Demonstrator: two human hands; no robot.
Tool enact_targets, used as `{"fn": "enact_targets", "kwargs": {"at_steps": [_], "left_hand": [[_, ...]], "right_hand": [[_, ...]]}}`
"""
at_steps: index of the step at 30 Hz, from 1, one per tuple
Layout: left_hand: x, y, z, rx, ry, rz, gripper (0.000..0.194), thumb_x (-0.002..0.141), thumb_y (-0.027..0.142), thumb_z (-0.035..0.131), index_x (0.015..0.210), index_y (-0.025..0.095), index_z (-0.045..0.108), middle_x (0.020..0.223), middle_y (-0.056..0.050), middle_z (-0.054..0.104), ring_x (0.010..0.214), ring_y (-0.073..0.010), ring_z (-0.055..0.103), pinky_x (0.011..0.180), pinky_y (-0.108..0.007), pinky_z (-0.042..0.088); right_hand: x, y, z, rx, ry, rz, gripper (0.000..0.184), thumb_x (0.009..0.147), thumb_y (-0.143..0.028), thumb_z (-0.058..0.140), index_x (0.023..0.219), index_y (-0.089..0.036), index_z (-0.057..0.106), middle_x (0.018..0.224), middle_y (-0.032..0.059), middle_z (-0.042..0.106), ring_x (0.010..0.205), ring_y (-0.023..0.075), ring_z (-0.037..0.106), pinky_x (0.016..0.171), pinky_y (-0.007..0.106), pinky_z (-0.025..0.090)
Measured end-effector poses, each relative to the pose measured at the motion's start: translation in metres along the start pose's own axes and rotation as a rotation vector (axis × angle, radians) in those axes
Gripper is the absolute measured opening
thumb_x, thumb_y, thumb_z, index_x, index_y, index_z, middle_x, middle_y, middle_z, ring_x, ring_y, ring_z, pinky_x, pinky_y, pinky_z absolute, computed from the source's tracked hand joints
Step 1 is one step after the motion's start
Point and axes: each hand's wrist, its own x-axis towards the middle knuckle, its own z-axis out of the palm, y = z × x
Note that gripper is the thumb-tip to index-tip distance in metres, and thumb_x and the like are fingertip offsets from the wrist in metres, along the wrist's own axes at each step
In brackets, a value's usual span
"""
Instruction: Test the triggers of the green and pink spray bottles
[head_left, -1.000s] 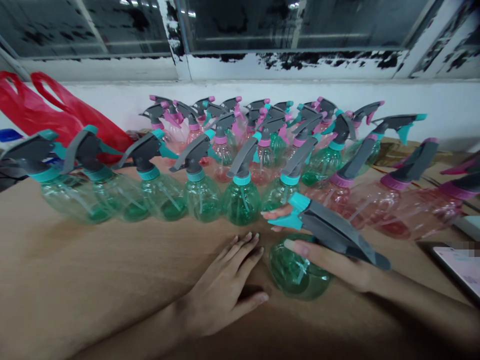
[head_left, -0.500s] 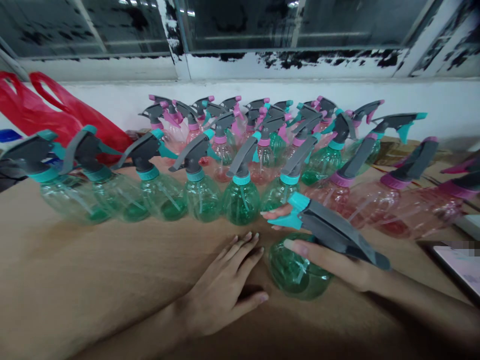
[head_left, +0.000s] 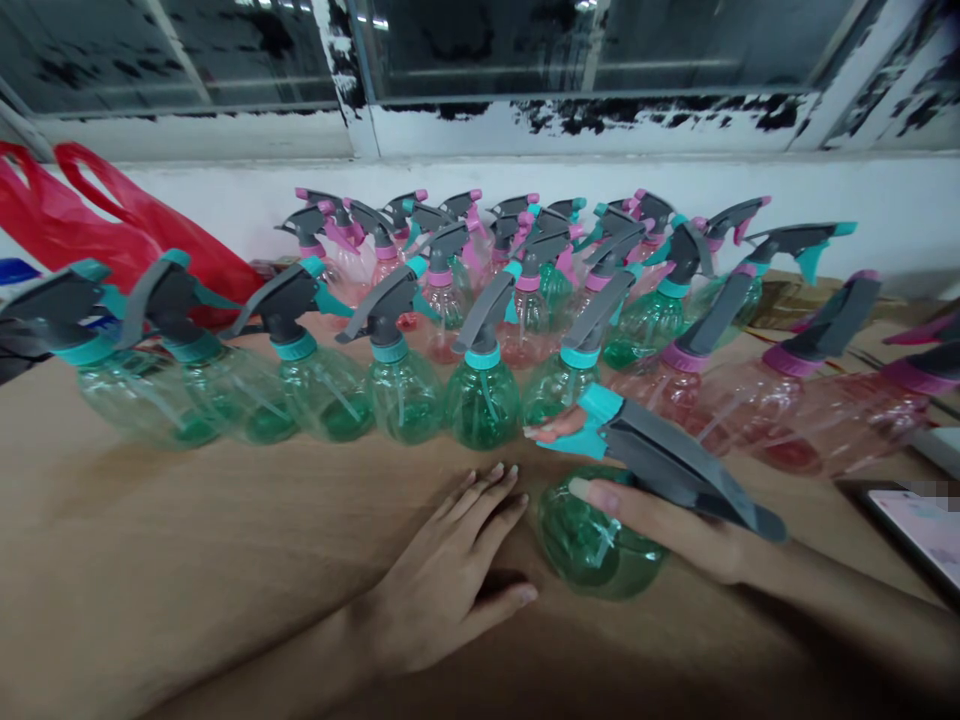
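Observation:
My right hand is wrapped round the neck of a green spray bottle that stands on the table. Its thumb lies across the near side, and other fingertips show behind the turquoise trigger. The bottle's grey and turquoise spray head slants over the hand. Flat on the wooden table, my left hand holds nothing, its fingers stretched out just left of the bottle. Beyond the hands runs a front row of upright bottles, green ones such as this spray bottle and pink ones such as this spray bottle at the right.
Behind the front row stand several more pink and green spray bottles near the white wall. A red plastic bag sits at the back left. A phone with a lit screen lies at the right edge.

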Motion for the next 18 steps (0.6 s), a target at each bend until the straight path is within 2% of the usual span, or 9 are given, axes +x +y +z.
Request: {"fn": "enact_targets", "kwargs": {"at_steps": [4,8,11,15,18], "left_hand": [[-0.0003,-0.0002,0.0000,-0.005,0.011,0.001,0.065,0.094,0.055,0.038,0.142,0.012,0.034,0.152,-0.013,0.028,0.140,-0.0290,0.024,0.111,-0.050,0.029],[-0.0004,-0.0011,0.0005,-0.016,0.013,0.008,0.064,0.094,0.055,0.039,0.143,0.014,0.032,0.152,-0.013,0.028,0.139,-0.0292,0.024,0.110,-0.051,0.030],[-0.0005,-0.0014,0.0009,-0.020,0.023,0.007,0.064,0.094,0.055,0.040,0.143,0.014,0.032,0.152,-0.013,0.028,0.140,-0.0294,0.024,0.110,-0.051,0.029],[0.0000,-0.0006,-0.0004,-0.020,0.012,0.005,0.062,0.094,0.054,0.039,0.142,0.014,0.035,0.152,-0.013,0.026,0.140,-0.0291,0.024,0.111,-0.050,0.029],[0.0001,-0.0002,-0.0003,-0.005,0.013,0.003,0.063,0.094,0.055,0.038,0.142,0.013,0.034,0.153,-0.012,0.026,0.140,-0.0283,0.023,0.112,-0.049,0.028]], "right_hand": [[-0.0014,-0.0011,-0.0002,-0.030,-0.019,0.111,0.008,0.086,-0.032,0.058,0.091,-0.026,0.059,0.077,-0.0011,0.064,0.066,0.0154,0.062,0.064,0.031,0.054],[-0.0035,-0.0026,0.0001,-0.051,-0.022,0.137,0.013,0.087,-0.039,0.055,0.084,-0.026,0.058,0.073,-0.0014,0.061,0.057,0.0138,0.056,0.056,0.030,0.051],[-0.0038,-0.0037,0.0008,-0.032,0.000,0.121,0.009,0.085,-0.034,0.058,0.091,-0.027,0.062,0.079,-0.0004,0.065,0.066,0.0163,0.062,0.062,0.031,0.054],[-0.0030,-0.0034,0.0010,-0.013,0.018,0.047,0.022,0.082,-0.025,0.061,0.104,-0.028,0.065,0.097,0.0004,0.068,0.088,0.0194,0.065,0.079,0.034,0.055],[-0.0029,-0.0021,0.0009,-0.001,0.025,0.028,0.027,0.082,-0.025,0.061,0.109,-0.027,0.063,0.100,0.0010,0.069,0.091,0.0194,0.065,0.081,0.034,0.054]]}}
